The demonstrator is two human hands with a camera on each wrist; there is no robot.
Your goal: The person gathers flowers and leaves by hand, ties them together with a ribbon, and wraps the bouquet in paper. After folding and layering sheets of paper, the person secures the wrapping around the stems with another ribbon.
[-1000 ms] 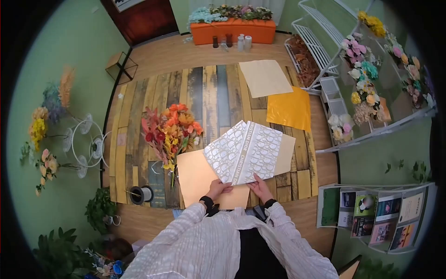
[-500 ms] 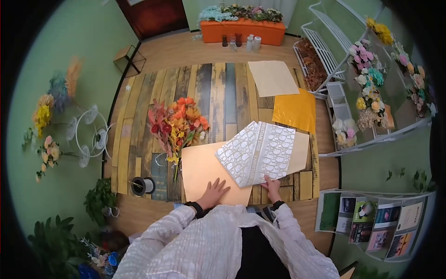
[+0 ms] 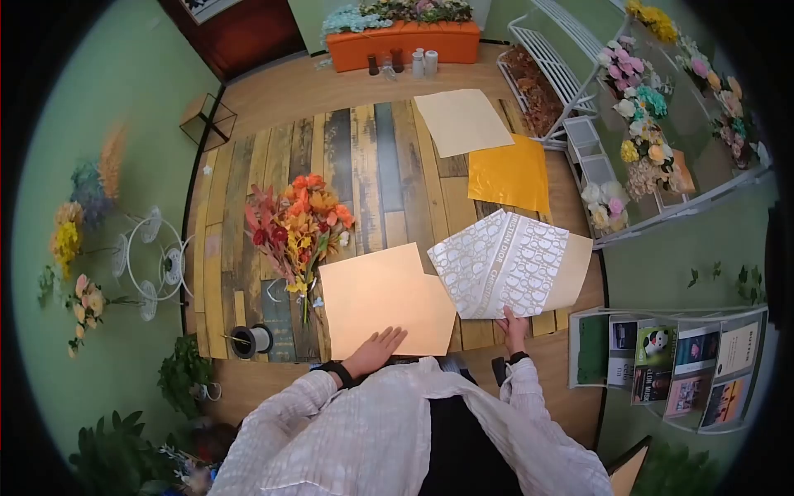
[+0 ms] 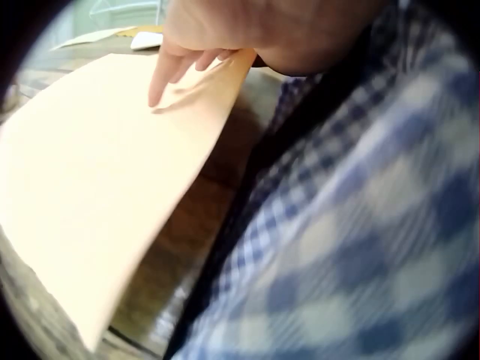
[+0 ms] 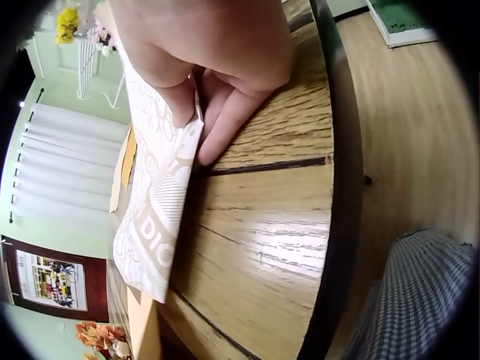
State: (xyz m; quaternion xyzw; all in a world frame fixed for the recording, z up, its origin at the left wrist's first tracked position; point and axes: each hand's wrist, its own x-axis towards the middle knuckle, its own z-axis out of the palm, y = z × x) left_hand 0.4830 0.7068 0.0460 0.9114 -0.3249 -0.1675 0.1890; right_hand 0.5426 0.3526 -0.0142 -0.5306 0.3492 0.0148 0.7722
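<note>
My left hand [image 3: 376,351] rests with straight fingers on the peach wrapping paper [image 3: 380,302], near its front edge. In the left wrist view, that paper [image 4: 90,157] reaches past the table edge by the fingertips. To the right, my right hand [image 3: 514,331] pinches the near edge of folded white and gold patterned paper [image 3: 533,260] with printed lettering. The right wrist view shows the thumb on the printed side of this paper [image 5: 154,195] and fingers behind it. A plain tan part shows at its right end. A bouquet [image 3: 298,227] of orange, red and yellow flowers lies left of the peach paper.
A spool [image 3: 252,341] stands at the table's front left. Toward the back right lie an orange-yellow sheet [image 3: 509,175] and a cream sheet [image 3: 463,124]. A magazine rack [image 3: 670,364] and a flower shelf [image 3: 591,165] stand right of the wooden table [image 3: 231,223].
The patterned paper has moved right in my right hand, uncovering more of the peach paper. My left hand has let go of the patterned paper and now lies on the peach paper.
</note>
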